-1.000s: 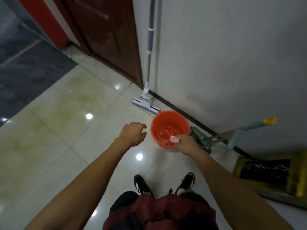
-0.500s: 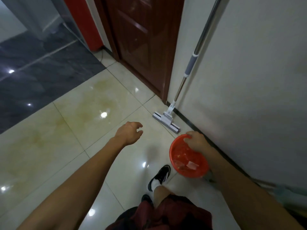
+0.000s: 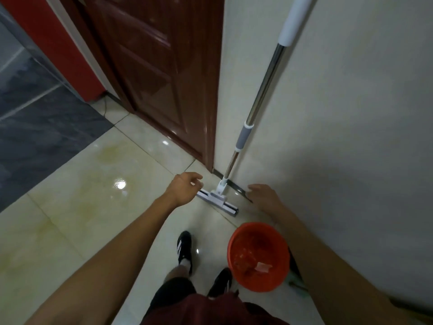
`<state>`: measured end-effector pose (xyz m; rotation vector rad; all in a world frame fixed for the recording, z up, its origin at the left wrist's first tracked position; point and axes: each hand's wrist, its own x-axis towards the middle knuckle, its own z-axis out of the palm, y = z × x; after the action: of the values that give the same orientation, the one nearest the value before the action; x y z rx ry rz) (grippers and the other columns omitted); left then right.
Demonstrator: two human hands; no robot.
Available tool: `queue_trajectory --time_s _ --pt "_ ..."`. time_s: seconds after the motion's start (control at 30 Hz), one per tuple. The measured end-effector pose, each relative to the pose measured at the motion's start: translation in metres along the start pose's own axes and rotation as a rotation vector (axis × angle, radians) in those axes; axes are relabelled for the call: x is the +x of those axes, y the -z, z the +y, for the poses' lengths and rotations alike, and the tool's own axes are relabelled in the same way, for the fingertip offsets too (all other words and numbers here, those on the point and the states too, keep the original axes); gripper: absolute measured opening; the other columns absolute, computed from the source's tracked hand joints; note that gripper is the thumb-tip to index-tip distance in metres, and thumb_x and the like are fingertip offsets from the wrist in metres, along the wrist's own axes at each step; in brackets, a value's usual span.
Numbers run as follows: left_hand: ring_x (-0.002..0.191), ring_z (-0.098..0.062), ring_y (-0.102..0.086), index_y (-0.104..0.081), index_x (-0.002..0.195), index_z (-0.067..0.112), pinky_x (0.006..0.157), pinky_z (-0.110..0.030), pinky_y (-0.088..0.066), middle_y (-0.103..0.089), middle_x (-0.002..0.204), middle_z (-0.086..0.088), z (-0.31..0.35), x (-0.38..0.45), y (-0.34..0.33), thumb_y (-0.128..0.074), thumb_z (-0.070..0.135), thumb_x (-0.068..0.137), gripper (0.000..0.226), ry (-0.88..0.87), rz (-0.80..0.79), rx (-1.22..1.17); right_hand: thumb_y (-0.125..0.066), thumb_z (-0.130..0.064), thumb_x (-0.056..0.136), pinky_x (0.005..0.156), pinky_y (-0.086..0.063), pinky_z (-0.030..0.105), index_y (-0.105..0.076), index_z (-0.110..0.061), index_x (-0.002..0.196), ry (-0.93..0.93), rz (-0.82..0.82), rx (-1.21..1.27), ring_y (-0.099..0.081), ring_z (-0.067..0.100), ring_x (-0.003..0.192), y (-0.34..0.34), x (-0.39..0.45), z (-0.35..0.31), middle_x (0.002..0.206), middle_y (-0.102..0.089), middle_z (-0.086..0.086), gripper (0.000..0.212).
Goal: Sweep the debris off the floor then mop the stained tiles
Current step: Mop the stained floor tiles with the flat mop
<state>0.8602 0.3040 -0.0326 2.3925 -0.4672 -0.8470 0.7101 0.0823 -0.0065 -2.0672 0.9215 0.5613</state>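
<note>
I count 1 mop (image 3: 243,139) leaning on the wall, 1 orange bucket (image 3: 257,255) w/ 1 pale scrap (image 3: 263,267) inside, and 1 brown door (image 3: 159,73). 2 hands in view, left hand (image 3: 184,188) and right hand (image 3: 263,195), both holding nothing, plus 2 black shoes (image 3: 184,247). Approx. 2 yellowish stain patches (image 3: 110,153) on the pale tiles.
</note>
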Motion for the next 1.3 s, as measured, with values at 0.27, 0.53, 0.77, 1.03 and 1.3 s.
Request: queue_trajectory --time_s 0.27,0.53,0.77,1.03,1.3 --pt "0.065 0.009 -0.062 -0.067 0.124 0.012 0.058 -0.002 -0.041 -0.068 0.104 -0.001 0.040 0.135 0.010 -0.059 0.010 0.098 0.028 -0.060 -0.197 -0.201 -0.054 -0.025 0.100 0.113 -0.041 0.045 -0.052 -0.017 0.145 -0.062 0.185 0.291 -0.054 0.026 0.131 0.042 0.086 -0.064 0.147 -0.053 0.004 0.046" --pt "0.101 -0.019 -0.067 -0.061 0.138 0.017 0.073 -0.013 -0.046 -0.068 0.127 -0.008 0.091 0.223 0.000 -0.062 0.014 0.096 0.042 -0.212 -0.382 -0.179 -0.055 -0.018 0.090 0.105 -0.049 0.052 -0.069 -0.024 0.125 -0.141 0.455 0.602 -0.062 0.022 0.117 0.063 0.136 -0.098 0.117 -0.067 -0.006 0.039" --pt "0.122 -0.021 -0.060 -0.061 0.139 0.013 0.081 -0.009 -0.035 -0.065 0.135 -0.008 0.099 0.211 -0.010 -0.056 0.016 0.100 0.040 -0.254 -0.393 -0.189 -0.054 -0.008 0.088 0.089 -0.055 0.057 -0.073 -0.030 0.087 -0.144 0.473 0.650 -0.069 0.033 0.097 0.052 0.123 -0.105 0.087 -0.072 -0.006 0.030" --pt "0.116 -0.017 -0.064 -0.066 0.133 0.012 0.082 -0.001 -0.043 -0.070 0.127 -0.007 0.059 0.143 -0.019 -0.058 0.018 0.101 0.034 -0.336 -0.352 -0.212 -0.054 -0.008 0.093 0.084 -0.059 0.053 -0.074 -0.033 0.089 -0.094 0.437 0.690 -0.070 0.022 0.094 0.008 0.062 -0.090 0.096 -0.075 -0.004 0.033" --pt "0.094 -0.019 -0.070 -0.069 0.130 0.013 0.080 -0.023 -0.052 -0.073 0.114 -0.005 0.004 0.012 -0.056 -0.062 0.014 0.099 0.032 -0.412 -0.320 -0.122 -0.051 -0.007 0.101 0.068 -0.055 0.036 -0.067 -0.013 0.097 -0.114 0.290 1.006 -0.070 0.024 0.081 -0.073 -0.054 -0.031 0.092 -0.075 0.005 0.018"
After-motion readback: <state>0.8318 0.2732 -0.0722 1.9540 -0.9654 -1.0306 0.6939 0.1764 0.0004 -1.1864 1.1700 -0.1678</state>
